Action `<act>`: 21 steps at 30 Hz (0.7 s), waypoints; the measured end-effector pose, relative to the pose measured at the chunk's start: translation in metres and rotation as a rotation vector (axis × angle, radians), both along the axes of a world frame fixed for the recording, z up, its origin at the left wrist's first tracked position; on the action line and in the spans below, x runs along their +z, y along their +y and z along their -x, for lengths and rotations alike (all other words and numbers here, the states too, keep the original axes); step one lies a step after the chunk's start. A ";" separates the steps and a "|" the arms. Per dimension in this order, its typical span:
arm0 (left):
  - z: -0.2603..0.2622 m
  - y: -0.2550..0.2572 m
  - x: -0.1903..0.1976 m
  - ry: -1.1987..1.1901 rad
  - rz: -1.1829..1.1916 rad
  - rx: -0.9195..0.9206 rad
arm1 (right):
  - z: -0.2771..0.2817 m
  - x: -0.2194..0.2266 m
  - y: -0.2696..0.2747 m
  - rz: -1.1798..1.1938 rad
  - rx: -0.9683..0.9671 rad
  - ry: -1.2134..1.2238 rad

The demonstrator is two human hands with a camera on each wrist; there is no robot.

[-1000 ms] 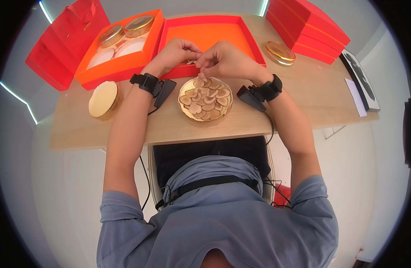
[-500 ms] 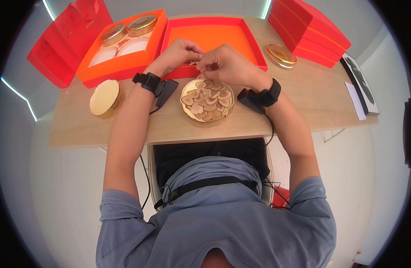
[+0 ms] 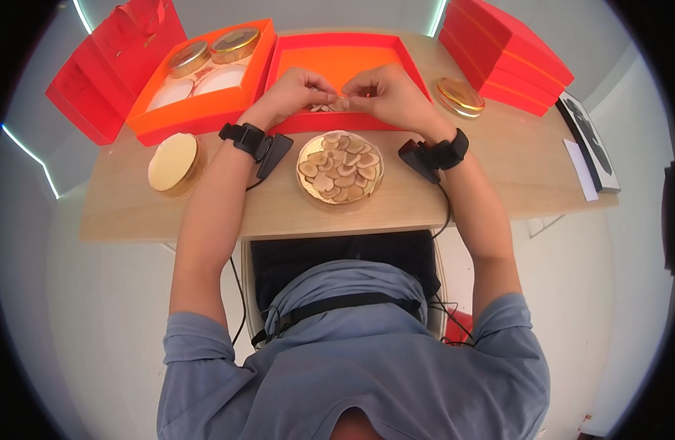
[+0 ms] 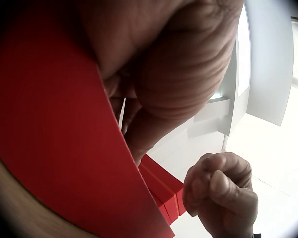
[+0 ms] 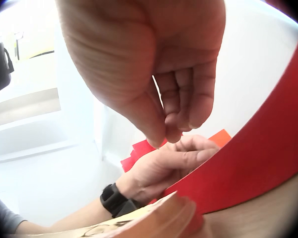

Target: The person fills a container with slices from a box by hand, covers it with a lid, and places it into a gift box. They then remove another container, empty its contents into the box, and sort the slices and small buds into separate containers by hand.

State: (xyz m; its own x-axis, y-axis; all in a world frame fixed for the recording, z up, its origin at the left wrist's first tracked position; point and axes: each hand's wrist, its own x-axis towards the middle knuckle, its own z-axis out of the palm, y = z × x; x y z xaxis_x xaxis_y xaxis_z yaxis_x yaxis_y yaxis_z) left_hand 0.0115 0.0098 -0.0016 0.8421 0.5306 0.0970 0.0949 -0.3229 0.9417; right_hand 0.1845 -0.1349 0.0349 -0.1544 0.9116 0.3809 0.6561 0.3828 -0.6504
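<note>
My left hand (image 3: 301,92) is over the near wall of the open red box, its fingers curled and holding a few thin, pale dried slices (image 3: 321,108). My right hand (image 3: 387,95) meets it from the right, thumb and forefinger pinched at the edge of one slice (image 3: 341,103) between the hands. In the right wrist view the right hand (image 5: 174,84) has thumb and fingertips brought together. Just nearer me stands a round gold-lined container (image 3: 302,187), with overlapping brown-rimmed dried slices (image 3: 345,170) inside. The left wrist view hides the left fingertips behind the red wall.
The red box (image 3: 352,121) has an orange inside. Left of it, an orange box (image 3: 143,125) holds two gold-lidded tins (image 3: 235,44). A round container with a pale top (image 3: 172,163), a gold lid (image 3: 461,97), red boxes (image 3: 499,55) and a red bag (image 3: 110,73) stand around.
My right hand has moved from over the container's far rim up and away to the slices at my left fingers. A slice near that rim has left the right fingertips. The left hand stays nearly still.
</note>
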 end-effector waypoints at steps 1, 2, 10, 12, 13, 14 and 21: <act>0.000 0.000 0.000 0.000 -0.013 0.012 | -0.006 -0.001 0.003 0.007 -0.023 -0.013; -0.001 0.000 0.000 0.001 -0.026 0.023 | -0.011 -0.003 0.005 0.014 -0.046 -0.025; 0.000 0.000 0.000 -0.009 0.024 0.021 | -0.004 0.005 -0.003 0.148 0.053 -0.103; 0.000 -0.001 0.001 -0.005 0.017 0.026 | -0.003 0.009 -0.006 0.197 0.050 -0.132; 0.000 -0.001 0.001 -0.007 0.018 0.025 | -0.002 0.009 -0.007 0.200 0.057 -0.142; 0.000 -0.001 0.001 -0.008 0.019 0.024 | -0.002 0.009 -0.009 0.203 0.064 -0.152; 0.000 0.000 0.000 -0.011 0.030 0.023 | -0.004 0.003 -0.005 0.227 0.091 -0.213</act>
State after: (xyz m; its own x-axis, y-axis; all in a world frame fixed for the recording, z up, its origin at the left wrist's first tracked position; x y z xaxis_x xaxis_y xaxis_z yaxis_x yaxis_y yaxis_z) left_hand 0.0118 0.0093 -0.0013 0.8287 0.5525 0.0897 0.0917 -0.2922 0.9520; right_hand 0.1882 -0.1402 0.0381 -0.2932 0.9485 0.1202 0.7565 0.3070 -0.5774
